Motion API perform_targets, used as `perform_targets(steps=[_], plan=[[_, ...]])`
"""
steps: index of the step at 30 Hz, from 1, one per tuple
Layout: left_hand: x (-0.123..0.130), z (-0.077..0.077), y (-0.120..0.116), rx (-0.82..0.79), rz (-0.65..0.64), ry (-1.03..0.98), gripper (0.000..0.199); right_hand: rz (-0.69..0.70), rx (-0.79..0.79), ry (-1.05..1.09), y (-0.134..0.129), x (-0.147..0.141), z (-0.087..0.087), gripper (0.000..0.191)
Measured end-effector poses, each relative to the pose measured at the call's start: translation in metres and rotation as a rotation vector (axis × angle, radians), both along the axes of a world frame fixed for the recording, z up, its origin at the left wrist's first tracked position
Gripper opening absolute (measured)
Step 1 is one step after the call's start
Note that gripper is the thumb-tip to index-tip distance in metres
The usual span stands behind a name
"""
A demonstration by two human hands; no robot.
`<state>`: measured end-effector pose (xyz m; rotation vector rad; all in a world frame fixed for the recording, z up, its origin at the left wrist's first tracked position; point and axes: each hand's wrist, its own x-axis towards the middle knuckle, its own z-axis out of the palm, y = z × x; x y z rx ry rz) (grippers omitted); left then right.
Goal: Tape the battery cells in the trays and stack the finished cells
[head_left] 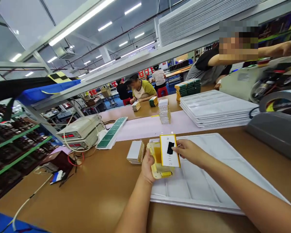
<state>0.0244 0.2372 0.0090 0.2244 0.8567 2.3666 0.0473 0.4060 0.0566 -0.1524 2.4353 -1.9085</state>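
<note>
My left hand (147, 166) is closed around the edge of a pale yellow plastic frame (157, 171) with an open, bracket-like shape. In my right hand (190, 151), pinched by its right edge, is a flat white battery pack (165, 155) with yellow edges. A piece of black tape (170, 148) lies across the face of the pack. The pack overlaps the frame and hides part of it; whether the two touch, I cannot tell. Just left of my hands stands a stack of similar white packs (135, 151). Beneath them lies a white divided tray (208, 181).
Stacked white trays (220, 105) and a grey tape dispenser (274, 132) stand at the right. Farther back is a tall pile of packs (164, 113). Two power supplies (81, 131) with cables and a green strip panel (113, 132) occupy the left. A co-worker (208, 64) reaches across at upper right.
</note>
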Motion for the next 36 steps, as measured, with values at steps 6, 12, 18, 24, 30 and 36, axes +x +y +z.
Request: perform_targets(steps=[6, 12, 18, 24, 30, 36], plan=[[-0.004, -0.005, -0.002, -0.008, -0.11, -0.044, 0.056, -0.009, 0.365, -0.007, -0.021, -0.005, -0.02, 0.016], [-0.005, -0.01, -0.007, 0.078, -0.017, -0.008, 0.062, -0.198, 0.95, 0.135, -0.023, 0.016, -0.001, 0.029], [0.0, 0.003, -0.017, 0.107, 0.17, 0.03, 0.065, -0.295, 1.046, 0.063, 0.006, -0.013, -0.013, 0.022], [-0.006, 0.011, -0.024, 0.043, 0.441, 0.008, 0.054, -0.193, 0.904, 0.065, -0.019, -0.059, -0.03, 0.01], [0.002, -0.003, -0.025, -0.067, 0.6, -0.153, 0.05, -0.122, 0.954, 0.085, -0.042, -0.07, -0.048, 0.012], [-0.001, -0.02, -0.015, -0.059, 0.644, -0.119, 0.042, 0.014, 0.801, -0.068, -0.024, -0.119, -0.089, 0.02]])
